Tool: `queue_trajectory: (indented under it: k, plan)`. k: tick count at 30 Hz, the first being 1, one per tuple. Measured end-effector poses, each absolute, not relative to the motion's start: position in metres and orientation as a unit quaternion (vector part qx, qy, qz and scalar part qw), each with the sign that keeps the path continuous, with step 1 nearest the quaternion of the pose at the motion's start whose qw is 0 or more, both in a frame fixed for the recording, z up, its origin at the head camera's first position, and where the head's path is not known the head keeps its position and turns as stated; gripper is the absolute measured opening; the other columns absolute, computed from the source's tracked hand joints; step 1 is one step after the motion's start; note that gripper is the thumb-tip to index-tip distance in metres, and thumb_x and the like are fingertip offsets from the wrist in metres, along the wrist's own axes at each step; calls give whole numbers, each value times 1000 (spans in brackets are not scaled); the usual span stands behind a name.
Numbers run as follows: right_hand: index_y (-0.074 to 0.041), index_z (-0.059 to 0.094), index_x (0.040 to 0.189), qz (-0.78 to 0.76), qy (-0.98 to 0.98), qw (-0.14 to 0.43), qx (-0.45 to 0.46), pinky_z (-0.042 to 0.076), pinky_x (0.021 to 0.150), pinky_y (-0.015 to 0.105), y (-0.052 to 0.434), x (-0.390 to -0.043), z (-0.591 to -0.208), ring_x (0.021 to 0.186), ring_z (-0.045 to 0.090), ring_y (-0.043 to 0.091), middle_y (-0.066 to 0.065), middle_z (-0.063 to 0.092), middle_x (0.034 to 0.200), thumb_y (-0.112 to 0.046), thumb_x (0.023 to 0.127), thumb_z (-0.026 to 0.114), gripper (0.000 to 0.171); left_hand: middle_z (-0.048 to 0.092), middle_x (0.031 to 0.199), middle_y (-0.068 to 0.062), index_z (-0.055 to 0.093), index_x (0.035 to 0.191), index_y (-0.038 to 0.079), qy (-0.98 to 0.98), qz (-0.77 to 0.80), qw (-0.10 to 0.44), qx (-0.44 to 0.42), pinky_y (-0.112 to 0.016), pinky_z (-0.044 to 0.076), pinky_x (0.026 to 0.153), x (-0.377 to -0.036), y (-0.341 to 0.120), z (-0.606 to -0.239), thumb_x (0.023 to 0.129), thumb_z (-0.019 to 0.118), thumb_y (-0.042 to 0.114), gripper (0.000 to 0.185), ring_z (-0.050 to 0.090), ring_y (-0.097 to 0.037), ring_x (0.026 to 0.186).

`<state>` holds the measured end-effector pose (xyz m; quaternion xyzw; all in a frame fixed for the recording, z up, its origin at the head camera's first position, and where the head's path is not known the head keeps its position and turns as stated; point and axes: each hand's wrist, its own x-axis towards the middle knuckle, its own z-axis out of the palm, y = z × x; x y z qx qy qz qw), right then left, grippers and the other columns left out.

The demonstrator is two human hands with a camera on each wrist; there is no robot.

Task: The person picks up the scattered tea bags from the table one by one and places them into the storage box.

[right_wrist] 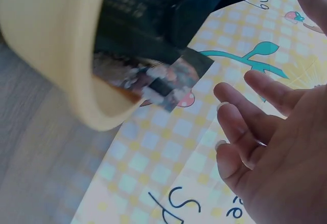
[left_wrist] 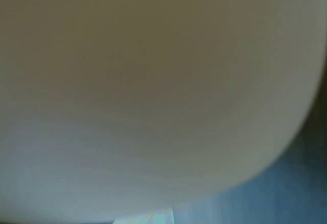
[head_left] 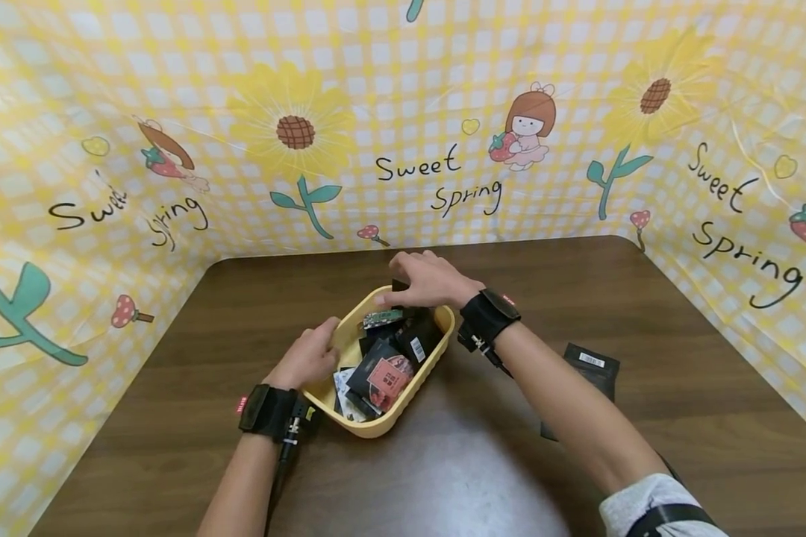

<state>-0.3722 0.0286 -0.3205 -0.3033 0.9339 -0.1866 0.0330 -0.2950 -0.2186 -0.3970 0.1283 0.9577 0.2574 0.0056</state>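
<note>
A yellow oval basket (head_left: 376, 426) stands mid-table, filled with several small packets, mostly black, one with a red label (head_left: 388, 375). My left hand (head_left: 321, 341) grips the basket's left rim, thumb over the edge. Over the basket's far end hovers my right hand (head_left: 406, 282), fingers spread and straight, just above a black packet (head_left: 399, 286) that sticks up there. The right wrist view shows the right hand (right_wrist: 255, 132) holding nothing, apart from the basket (right_wrist: 51, 45) and its packets (right_wrist: 148, 9). A blurred beige surface, likely the basket wall (left_wrist: 153, 81), fills the left wrist view.
One black packet (head_left: 592, 367) with a white barcode label lies on the brown table (head_left: 175, 418), right of my right forearm. A yellow checked cloth (head_left: 416, 149) printed with sunflowers walls the table at the back and both sides.
</note>
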Motion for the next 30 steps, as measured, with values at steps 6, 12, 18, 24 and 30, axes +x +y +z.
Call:
queue_trajectory:
  k: [6,12,18,24,30]
  plan:
    - [-17,45,139,-179,939,24,-291,39,103,48,53,-368,-321,129,44,29,6,51,140,-68,82,55,77,65,90,-17,49,123,2,958,251,-1,140,-29,47,60,-297,-216,-396,85,51,-1,38,59,-20,71]
    - [-14,44,140,-174,946,43,-269,39,105,48,92,-365,-326,130,45,30,10,49,142,-67,84,53,78,64,87,-15,49,122,1,959,243,-10,145,-29,46,59,-297,-217,-397,84,50,-1,38,57,-19,69]
    - [-10,44,139,-170,953,63,-243,42,102,48,138,-363,-333,127,49,32,14,50,140,-68,80,58,83,63,86,-15,48,122,1,957,249,-8,149,-29,45,58,-296,-218,-398,85,49,-2,37,57,-18,68]
    - [-5,45,137,-129,965,95,-209,45,96,50,185,-350,-347,124,51,34,17,52,137,-70,73,65,93,63,85,-15,50,120,0,957,246,-13,154,-30,46,57,-296,-217,-398,85,49,-2,35,57,-19,68]
    - [0,42,138,-114,966,144,-180,45,95,52,226,-334,-359,123,50,38,21,52,135,-69,70,68,100,63,84,-14,50,119,0,955,251,-13,157,-28,44,56,-298,-218,-399,85,48,-2,35,56,-18,65]
